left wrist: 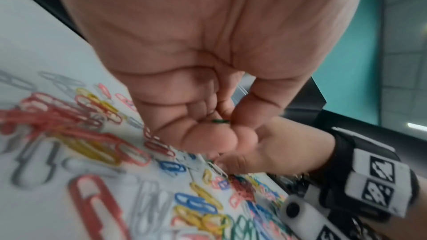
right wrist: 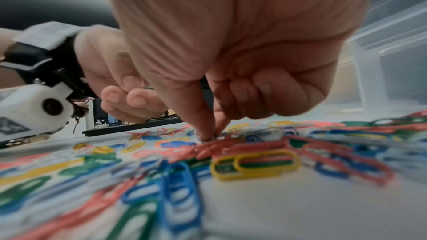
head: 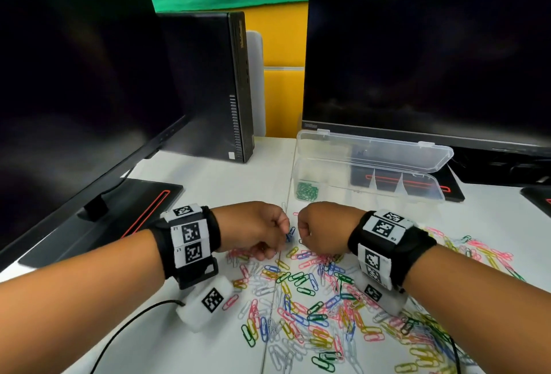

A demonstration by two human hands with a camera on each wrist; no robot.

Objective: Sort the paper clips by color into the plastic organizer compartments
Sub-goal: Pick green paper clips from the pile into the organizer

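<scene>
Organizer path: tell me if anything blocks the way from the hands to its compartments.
Nothing visible does. The organizer lies open beyond both hands, its lid tipped back, green clips in the leftmost compartment. Bare table separates it from the left hand and right hand.

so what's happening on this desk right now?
A person is sorting a heap of coloured paper clips on the white desk into a clear plastic organizer. Only green clips lie in it so far, in its left compartment. The left hand holds a green clip in its curled fingers, and blue ones show at its fingertips in the head view. The right hand is pinching down into the heap.
</scene>
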